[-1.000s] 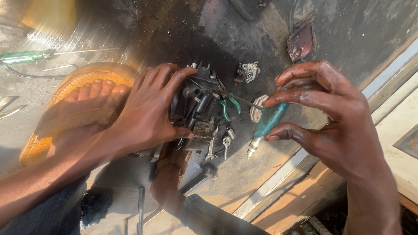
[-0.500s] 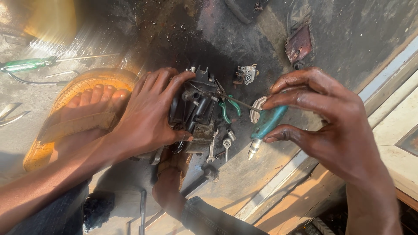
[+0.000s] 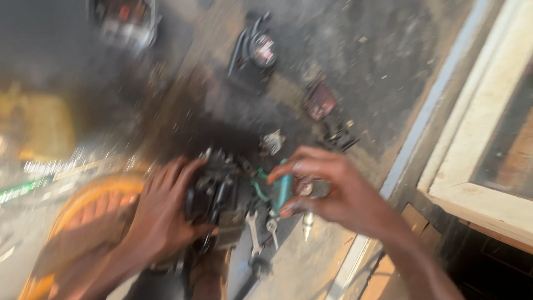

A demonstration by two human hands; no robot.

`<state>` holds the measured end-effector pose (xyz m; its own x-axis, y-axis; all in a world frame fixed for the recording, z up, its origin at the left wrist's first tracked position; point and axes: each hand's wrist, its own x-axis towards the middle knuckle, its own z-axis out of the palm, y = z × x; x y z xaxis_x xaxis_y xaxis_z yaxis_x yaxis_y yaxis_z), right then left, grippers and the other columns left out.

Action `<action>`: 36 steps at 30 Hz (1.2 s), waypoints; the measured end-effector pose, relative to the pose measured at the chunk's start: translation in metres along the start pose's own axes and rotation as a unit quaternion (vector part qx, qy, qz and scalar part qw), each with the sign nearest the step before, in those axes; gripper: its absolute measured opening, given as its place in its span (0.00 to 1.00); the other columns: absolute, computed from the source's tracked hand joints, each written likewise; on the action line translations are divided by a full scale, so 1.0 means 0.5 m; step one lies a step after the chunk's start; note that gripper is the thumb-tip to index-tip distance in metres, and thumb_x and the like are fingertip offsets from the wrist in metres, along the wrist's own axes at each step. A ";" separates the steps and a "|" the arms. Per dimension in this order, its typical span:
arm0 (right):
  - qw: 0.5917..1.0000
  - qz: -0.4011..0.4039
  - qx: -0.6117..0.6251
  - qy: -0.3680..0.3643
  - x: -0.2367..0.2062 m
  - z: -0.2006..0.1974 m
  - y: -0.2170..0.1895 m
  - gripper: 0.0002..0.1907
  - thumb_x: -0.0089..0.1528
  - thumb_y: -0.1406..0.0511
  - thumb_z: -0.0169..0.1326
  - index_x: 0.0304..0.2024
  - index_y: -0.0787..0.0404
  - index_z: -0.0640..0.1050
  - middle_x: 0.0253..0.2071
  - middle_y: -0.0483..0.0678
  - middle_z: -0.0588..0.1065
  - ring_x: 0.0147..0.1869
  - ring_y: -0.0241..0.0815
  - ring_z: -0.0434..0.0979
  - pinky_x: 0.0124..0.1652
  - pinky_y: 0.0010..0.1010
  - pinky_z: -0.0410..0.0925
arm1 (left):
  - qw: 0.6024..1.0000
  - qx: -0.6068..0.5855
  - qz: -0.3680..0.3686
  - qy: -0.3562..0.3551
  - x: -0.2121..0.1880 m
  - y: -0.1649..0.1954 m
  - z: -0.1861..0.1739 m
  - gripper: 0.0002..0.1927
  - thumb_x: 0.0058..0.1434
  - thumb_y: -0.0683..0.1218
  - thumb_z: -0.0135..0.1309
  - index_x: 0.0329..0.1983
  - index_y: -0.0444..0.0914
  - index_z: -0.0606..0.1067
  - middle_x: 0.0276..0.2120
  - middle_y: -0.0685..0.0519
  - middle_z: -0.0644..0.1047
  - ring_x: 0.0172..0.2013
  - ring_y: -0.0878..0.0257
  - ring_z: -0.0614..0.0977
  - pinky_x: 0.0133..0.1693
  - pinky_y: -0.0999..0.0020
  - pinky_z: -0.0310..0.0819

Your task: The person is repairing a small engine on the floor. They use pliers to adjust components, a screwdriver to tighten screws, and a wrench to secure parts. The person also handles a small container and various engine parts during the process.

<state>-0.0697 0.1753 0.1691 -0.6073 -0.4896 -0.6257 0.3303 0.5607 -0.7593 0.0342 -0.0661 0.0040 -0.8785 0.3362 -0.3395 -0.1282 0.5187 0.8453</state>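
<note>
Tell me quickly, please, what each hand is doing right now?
Left hand: closed around the dark engine part.
Right hand: pinching the teal-handled tool.

Scattered on the grimy, oil-stained ground [image 3: 388,66] lie a dark round engine part [image 3: 256,49], a small reddish rusty piece [image 3: 320,101], a tiny silver fitting [image 3: 272,141] and spanners [image 3: 261,230], beside a pale wooden frame [image 3: 488,128].

1. A dark, oil-stained concrete floor [image 3: 388,61] fills the far scene, strewn with grit.
2. At right, a pale wooden frame [image 3: 488,139] runs diagonally beside a grey ledge [image 3: 438,105].
3. Warm sunlight brightens the right; the left is blurred.
</note>
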 end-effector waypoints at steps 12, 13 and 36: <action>0.922 -0.024 -0.347 0.169 -0.019 0.061 -0.054 0.16 0.67 0.65 0.54 0.58 0.58 0.79 0.32 0.52 0.79 0.33 0.48 0.81 0.34 0.42 0.74 | 0.995 0.101 -0.008 0.005 0.018 -0.210 0.169 0.72 0.22 0.69 0.74 0.76 0.57 0.57 0.64 0.50 0.65 0.64 0.48 0.66 0.64 0.46 0.56; 0.955 0.059 -0.250 0.146 -0.019 0.059 -0.054 0.15 0.68 0.65 0.54 0.57 0.59 0.80 0.32 0.55 0.79 0.32 0.49 0.81 0.33 0.41 0.73 | 0.994 0.102 -0.008 0.026 0.018 -0.228 0.186 0.69 0.24 0.67 0.71 0.76 0.58 0.59 0.63 0.51 0.67 0.63 0.50 0.68 0.63 0.47 0.58; 0.978 0.205 0.039 0.009 -0.020 0.012 -0.008 0.25 0.64 0.59 0.60 0.63 0.57 0.80 0.35 0.59 0.79 0.34 0.54 0.76 0.32 0.35 0.70 | 0.994 0.090 -0.052 -0.042 0.033 -0.144 0.114 0.58 0.37 0.60 0.70 0.74 0.57 0.57 0.67 0.51 0.64 0.68 0.50 0.62 0.68 0.46 0.52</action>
<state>-0.0607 0.1742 0.1771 -0.4254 -0.2219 -0.8774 0.6016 0.6549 -0.4573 0.0552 -0.0532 -0.0858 -0.8219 0.3342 -0.4614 -0.1251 0.6843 0.7184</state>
